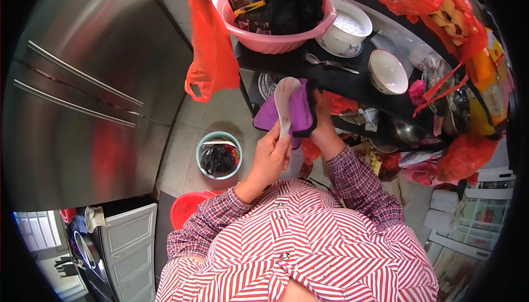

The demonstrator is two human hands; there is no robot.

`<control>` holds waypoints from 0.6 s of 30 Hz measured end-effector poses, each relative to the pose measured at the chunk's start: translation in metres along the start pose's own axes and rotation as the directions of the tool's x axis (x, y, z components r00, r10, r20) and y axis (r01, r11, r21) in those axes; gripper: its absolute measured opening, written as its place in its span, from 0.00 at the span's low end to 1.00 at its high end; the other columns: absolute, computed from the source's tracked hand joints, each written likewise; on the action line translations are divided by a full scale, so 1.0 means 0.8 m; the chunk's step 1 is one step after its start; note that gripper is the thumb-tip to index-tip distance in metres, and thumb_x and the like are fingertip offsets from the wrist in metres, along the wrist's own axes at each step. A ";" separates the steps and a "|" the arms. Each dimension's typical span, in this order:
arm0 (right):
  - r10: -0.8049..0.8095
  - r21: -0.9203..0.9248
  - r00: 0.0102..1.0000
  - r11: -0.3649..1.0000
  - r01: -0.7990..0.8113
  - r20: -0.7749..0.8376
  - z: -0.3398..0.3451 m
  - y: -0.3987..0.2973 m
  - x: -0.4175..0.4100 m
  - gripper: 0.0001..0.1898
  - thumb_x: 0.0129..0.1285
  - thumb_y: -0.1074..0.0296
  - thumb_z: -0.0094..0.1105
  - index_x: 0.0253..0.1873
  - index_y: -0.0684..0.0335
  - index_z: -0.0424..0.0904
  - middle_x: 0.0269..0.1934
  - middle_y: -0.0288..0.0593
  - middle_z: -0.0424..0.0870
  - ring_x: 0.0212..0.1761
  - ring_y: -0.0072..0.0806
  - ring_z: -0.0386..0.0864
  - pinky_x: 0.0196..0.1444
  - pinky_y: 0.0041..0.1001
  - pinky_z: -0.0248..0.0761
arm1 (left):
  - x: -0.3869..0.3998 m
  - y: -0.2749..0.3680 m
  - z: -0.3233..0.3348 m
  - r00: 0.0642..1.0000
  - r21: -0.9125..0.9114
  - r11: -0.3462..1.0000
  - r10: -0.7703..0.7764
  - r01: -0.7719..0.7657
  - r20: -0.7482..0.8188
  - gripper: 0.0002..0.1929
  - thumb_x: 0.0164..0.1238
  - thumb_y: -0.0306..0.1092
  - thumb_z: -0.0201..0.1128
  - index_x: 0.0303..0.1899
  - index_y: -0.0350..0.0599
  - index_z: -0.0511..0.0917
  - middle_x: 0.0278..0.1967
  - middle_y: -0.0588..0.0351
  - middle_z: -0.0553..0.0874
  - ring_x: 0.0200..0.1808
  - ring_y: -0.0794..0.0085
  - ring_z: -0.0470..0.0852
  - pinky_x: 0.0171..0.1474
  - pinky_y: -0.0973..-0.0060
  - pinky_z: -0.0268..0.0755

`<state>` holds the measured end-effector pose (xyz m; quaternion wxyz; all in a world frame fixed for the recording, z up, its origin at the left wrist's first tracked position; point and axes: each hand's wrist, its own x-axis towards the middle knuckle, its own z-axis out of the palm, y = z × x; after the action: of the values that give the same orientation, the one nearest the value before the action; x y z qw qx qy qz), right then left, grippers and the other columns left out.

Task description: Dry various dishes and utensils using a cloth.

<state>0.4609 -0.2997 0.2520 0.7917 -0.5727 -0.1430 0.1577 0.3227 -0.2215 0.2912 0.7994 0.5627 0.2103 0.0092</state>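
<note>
In front of my chest, my left hand (266, 155) grips the handle of a whitish rice paddle (285, 93), its broad end pointing away from me. A purple cloth with dark edging (303, 107) lies behind the paddle, and my right hand (324, 122) holds it from the right. Most of my right fingers are hidden behind the cloth. Beyond my hands, a metal spoon (337, 64) rests on a black shelf (281, 63). A white bowl (389, 72) stands on that shelf to the right of the spoon.
A pink basin (272, 39) filled with bags stands on the shelf beside stacked white dishes (349, 21). A red plastic bag (213, 58) hangs at its left. On the floor are a lined bin (201, 153) and a red bucket (186, 209). A steel refrigerator (95, 136) stands left.
</note>
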 end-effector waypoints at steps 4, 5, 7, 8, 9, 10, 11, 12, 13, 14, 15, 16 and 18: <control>-0.097 -0.104 0.994 0.989 0.101 0.050 -0.001 0.008 0.010 0.17 0.56 0.69 0.66 0.51 0.64 0.76 0.44 0.36 0.82 0.45 0.26 0.80 0.50 0.25 0.72 | -0.006 -0.023 -0.006 0.982 0.222 0.958 0.188 -0.183 0.000 0.25 0.74 0.29 0.50 0.71 0.43 0.61 0.19 0.65 0.72 0.17 0.85 0.66 0.22 0.83 0.62; -0.142 -0.202 0.985 0.966 0.159 0.096 -0.002 0.010 0.013 0.17 0.57 0.69 0.66 0.51 0.64 0.76 0.44 0.36 0.82 0.45 0.25 0.80 0.50 0.25 0.72 | -0.006 -0.025 -0.005 0.982 0.223 0.958 0.187 -0.181 -0.005 0.25 0.74 0.29 0.50 0.71 0.43 0.61 0.19 0.65 0.72 0.17 0.85 0.66 0.22 0.83 0.62; -0.201 -0.217 0.973 0.951 0.221 0.112 0.000 0.014 0.014 0.16 0.58 0.70 0.65 0.50 0.65 0.76 0.44 0.36 0.83 0.45 0.24 0.79 0.49 0.25 0.72 | -0.003 -0.025 -0.004 0.940 0.379 0.868 0.342 -0.320 0.009 0.25 0.77 0.31 0.48 0.72 0.45 0.58 0.21 0.65 0.70 0.16 0.86 0.65 0.19 0.87 0.59; -0.164 -0.130 0.981 0.976 0.177 0.105 0.001 0.021 0.015 0.16 0.59 0.70 0.64 0.51 0.65 0.76 0.45 0.36 0.83 0.46 0.24 0.79 0.50 0.25 0.72 | -0.004 -0.022 -0.005 0.940 0.380 0.868 0.342 -0.319 0.007 0.25 0.77 0.31 0.48 0.72 0.45 0.58 0.21 0.65 0.70 0.16 0.86 0.65 0.19 0.87 0.59; -0.125 -0.042 0.987 0.991 0.130 0.102 0.005 0.020 0.014 0.16 0.60 0.70 0.63 0.53 0.65 0.76 0.46 0.37 0.82 0.47 0.23 0.79 0.51 0.25 0.72 | -0.007 -0.014 -0.004 0.965 0.268 0.932 0.261 -0.245 -0.025 0.25 0.75 0.30 0.49 0.72 0.45 0.59 0.20 0.64 0.71 0.17 0.85 0.67 0.21 0.84 0.61; -0.124 -0.041 0.987 0.991 0.129 0.103 0.007 0.017 0.012 0.16 0.60 0.70 0.63 0.53 0.65 0.76 0.46 0.37 0.82 0.47 0.23 0.79 0.51 0.25 0.72 | -0.009 -0.010 -0.006 0.984 0.149 0.975 0.174 -0.165 -0.046 0.25 0.74 0.30 0.51 0.71 0.45 0.61 0.20 0.64 0.73 0.19 0.84 0.68 0.23 0.82 0.64; -0.014 0.047 0.994 0.999 0.009 0.111 0.008 0.013 0.008 0.16 0.61 0.70 0.63 0.54 0.64 0.76 0.47 0.37 0.82 0.48 0.23 0.79 0.52 0.25 0.72 | -0.010 -0.011 -0.010 0.984 0.150 0.975 0.173 -0.164 -0.047 0.25 0.74 0.30 0.51 0.71 0.45 0.61 0.20 0.64 0.73 0.19 0.84 0.68 0.23 0.82 0.64; 0.094 0.133 0.987 0.985 -0.112 0.133 0.013 0.006 0.003 0.17 0.62 0.71 0.62 0.56 0.64 0.76 0.48 0.37 0.82 0.49 0.22 0.79 0.53 0.25 0.72 | -0.011 -0.014 -0.016 0.988 0.106 0.985 0.140 -0.133 -0.063 0.26 0.74 0.30 0.51 0.71 0.45 0.60 0.20 0.63 0.73 0.20 0.84 0.69 0.24 0.81 0.65; 0.095 0.134 0.986 0.985 -0.113 0.137 0.021 0.003 -0.001 0.17 0.62 0.71 0.62 0.56 0.64 0.76 0.48 0.37 0.82 0.49 0.22 0.79 0.53 0.25 0.72 | -0.011 -0.018 -0.021 0.991 0.061 0.993 0.106 -0.102 -0.077 0.26 0.74 0.30 0.51 0.71 0.45 0.60 0.20 0.63 0.73 0.20 0.83 0.70 0.25 0.81 0.66; 0.144 0.247 0.979 0.953 -0.176 0.141 0.031 0.003 -0.006 0.18 0.63 0.71 0.62 0.57 0.64 0.76 0.49 0.37 0.81 0.49 0.22 0.78 0.54 0.24 0.72 | -0.009 -0.023 -0.023 0.991 0.061 0.993 0.107 -0.103 -0.081 0.26 0.74 0.30 0.51 0.71 0.45 0.60 0.20 0.63 0.73 0.20 0.83 0.70 0.25 0.81 0.66; 0.193 0.356 0.970 0.905 -0.234 0.149 0.038 0.003 -0.009 0.18 0.63 0.71 0.62 0.58 0.64 0.75 0.49 0.37 0.81 0.50 0.22 0.78 0.55 0.24 0.72 | -0.008 -0.028 -0.023 0.974 0.162 0.968 0.209 -0.194 -0.083 0.26 0.75 0.29 0.49 0.72 0.46 0.58 0.21 0.64 0.72 0.18 0.84 0.67 0.22 0.84 0.63; 0.145 0.271 0.983 0.947 -0.171 0.111 0.041 0.004 -0.006 0.18 0.63 0.71 0.62 0.57 0.64 0.76 0.49 0.36 0.81 0.49 0.21 0.79 0.53 0.23 0.73 | -0.007 -0.032 -0.022 0.948 0.261 0.924 0.308 -0.279 -0.075 0.26 0.76 0.29 0.48 0.73 0.46 0.57 0.21 0.65 0.70 0.16 0.86 0.64 0.19 0.86 0.60; 0.086 0.186 0.989 0.977 -0.107 0.121 0.033 0.012 0.006 0.17 0.63 0.70 0.62 0.57 0.64 0.76 0.49 0.36 0.81 0.48 0.21 0.79 0.52 0.23 0.73 | -0.005 -0.035 -0.020 0.940 0.304 0.905 0.333 -0.297 -0.076 0.26 0.76 0.29 0.48 0.73 0.46 0.57 0.21 0.65 0.70 0.16 0.86 0.64 0.19 0.86 0.60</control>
<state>0.4537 -0.2718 0.2508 0.8252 -0.4902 -0.1435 0.2410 0.3071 -0.2185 0.2631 0.6819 0.6979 0.1656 0.1431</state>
